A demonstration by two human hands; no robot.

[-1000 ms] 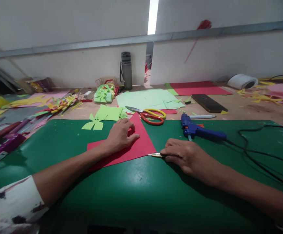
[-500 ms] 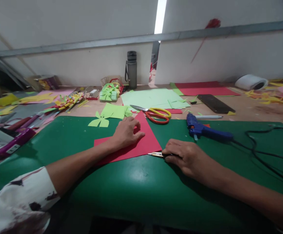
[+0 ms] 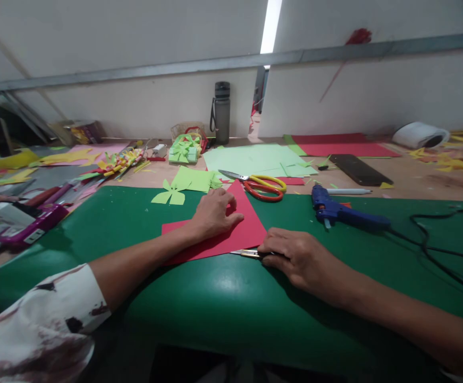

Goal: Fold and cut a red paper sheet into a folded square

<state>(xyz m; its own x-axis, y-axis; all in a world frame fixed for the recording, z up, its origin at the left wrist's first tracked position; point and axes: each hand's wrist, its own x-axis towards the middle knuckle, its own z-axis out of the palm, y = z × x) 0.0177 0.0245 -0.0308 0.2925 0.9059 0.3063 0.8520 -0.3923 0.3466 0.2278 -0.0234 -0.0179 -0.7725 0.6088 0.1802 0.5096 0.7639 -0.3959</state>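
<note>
Knife (image 3: 249,254) slid left along red paper (image 3: 252,227); cut looks further along. My right hand (image 3: 291,252) clamps it, left hand (image 3: 214,214) rests on paper.

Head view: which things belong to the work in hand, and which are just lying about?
In use: red paper, under the left hand; slim pointed tool, held in the right hand; green mat, beneath them.

Lying about, untouched: scissors, blue glue gun, dark phone, white pen; the bottle stands behind.
</note>
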